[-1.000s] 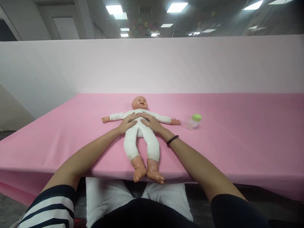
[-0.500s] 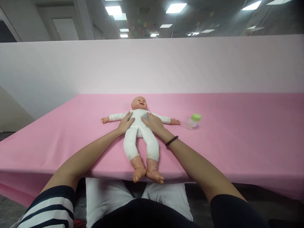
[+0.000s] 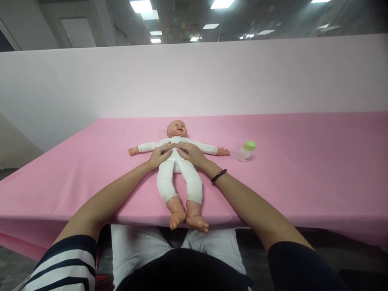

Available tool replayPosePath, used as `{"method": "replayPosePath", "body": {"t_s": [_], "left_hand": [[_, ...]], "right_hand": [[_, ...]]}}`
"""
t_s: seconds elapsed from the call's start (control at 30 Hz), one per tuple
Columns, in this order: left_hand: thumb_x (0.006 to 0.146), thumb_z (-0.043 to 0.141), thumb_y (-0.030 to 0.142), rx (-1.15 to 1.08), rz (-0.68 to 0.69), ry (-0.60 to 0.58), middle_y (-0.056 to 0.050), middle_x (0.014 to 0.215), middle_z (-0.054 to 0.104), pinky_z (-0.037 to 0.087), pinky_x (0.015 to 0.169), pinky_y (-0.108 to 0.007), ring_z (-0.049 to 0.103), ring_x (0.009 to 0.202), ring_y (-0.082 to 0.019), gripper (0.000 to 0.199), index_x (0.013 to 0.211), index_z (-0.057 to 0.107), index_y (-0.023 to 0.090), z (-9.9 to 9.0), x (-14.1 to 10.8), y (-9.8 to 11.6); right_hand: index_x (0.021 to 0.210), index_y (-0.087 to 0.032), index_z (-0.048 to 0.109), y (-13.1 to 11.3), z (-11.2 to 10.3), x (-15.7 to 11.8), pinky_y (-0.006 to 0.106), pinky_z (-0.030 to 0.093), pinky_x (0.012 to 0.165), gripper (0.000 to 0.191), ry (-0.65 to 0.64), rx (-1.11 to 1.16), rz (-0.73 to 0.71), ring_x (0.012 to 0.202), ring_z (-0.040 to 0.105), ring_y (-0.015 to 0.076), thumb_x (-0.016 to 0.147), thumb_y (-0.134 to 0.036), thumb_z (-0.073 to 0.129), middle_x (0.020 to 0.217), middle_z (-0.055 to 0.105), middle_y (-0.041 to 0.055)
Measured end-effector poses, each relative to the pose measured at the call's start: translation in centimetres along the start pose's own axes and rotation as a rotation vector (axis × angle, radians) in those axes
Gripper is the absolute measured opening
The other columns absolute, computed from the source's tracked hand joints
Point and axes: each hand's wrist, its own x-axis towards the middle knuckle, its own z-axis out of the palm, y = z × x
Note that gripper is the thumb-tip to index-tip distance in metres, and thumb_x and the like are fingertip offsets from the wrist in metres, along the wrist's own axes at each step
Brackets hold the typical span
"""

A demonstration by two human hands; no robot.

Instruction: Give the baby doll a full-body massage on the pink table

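The doll (image 3: 177, 163) lay on its back on the pink table (image 3: 303, 182) as you slid your spread left hand (image 3: 159, 155) and right hand (image 3: 189, 153) inward over its belly, fingertips nearly meeting, pinching nothing; the green-capped bottle (image 3: 246, 151) stood off to the right.

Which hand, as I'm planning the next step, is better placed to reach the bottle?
Probably the right hand: it rests on the doll on the same side as the bottle. The left hand is farther off, with the doll's torso between it and the bottle.
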Motion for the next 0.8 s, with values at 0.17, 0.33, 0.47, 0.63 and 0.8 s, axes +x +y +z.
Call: {"method": "replayPosePath", "body": {"t_s": [0.17,0.33,0.47,0.63,0.8], "left_hand": [[0.095,0.056,0.064,0.073,-0.036,-0.044,-0.006,0.162,0.050,0.016,0.135,-0.052,0.029,0.161,-0.030,0.064,0.144,0.066,0.025,-0.1,0.3,-0.9],[0.095,0.058,0.057,0.123,-0.108,-0.011,-0.006,0.169,0.039,0.010,0.135,-0.052,0.019,0.164,-0.031,0.065,0.151,0.059,0.024,0.1,0.7,-2.3],[0.094,0.060,0.057,0.121,-0.127,0.019,-0.009,0.169,0.039,0.011,0.135,-0.052,0.021,0.163,-0.032,0.068,0.151,0.059,0.021,0.2,0.8,-2.7],[0.092,0.062,0.061,0.047,-0.046,0.057,-0.014,0.157,0.055,0.022,0.133,-0.054,0.037,0.157,-0.033,0.067,0.142,0.067,0.015,0.2,0.4,-1.7],[0.094,0.064,0.050,-0.019,0.104,-0.012,-0.013,0.142,0.068,0.029,0.130,-0.056,0.052,0.147,-0.033,0.048,0.129,0.076,0.020,-0.2,0.0,-0.6]], "right_hand": [[0.154,-0.022,0.056,1.0,0.3,0.2,0.050,0.021,0.133,0.056,-0.076,0.020,0.052,0.158,0.035,0.0263,0.105,-0.043,0.044,0.165,0.045,0.0063],[0.162,-0.008,0.041,1.6,0.9,0.5,0.047,0.016,0.134,0.073,-0.047,-0.040,0.251,0.162,0.024,0.0299,0.105,-0.053,0.045,0.171,0.032,0.0160],[0.155,-0.004,0.049,0.9,0.8,0.3,0.049,0.027,0.129,0.069,0.051,-0.133,0.326,0.155,0.038,0.0352,0.104,-0.050,0.049,0.163,0.044,0.0221],[0.115,-0.014,0.076,0.0,0.5,-0.2,0.044,0.052,0.106,0.033,0.197,-0.242,0.255,0.114,0.071,0.0320,0.101,-0.033,0.052,0.120,0.077,0.0164],[0.114,-0.019,0.079,0.5,0.6,-0.3,0.041,0.051,0.112,0.033,0.148,-0.078,-0.038,0.121,0.070,0.0260,0.101,-0.025,0.050,0.125,0.077,0.0101]]}}
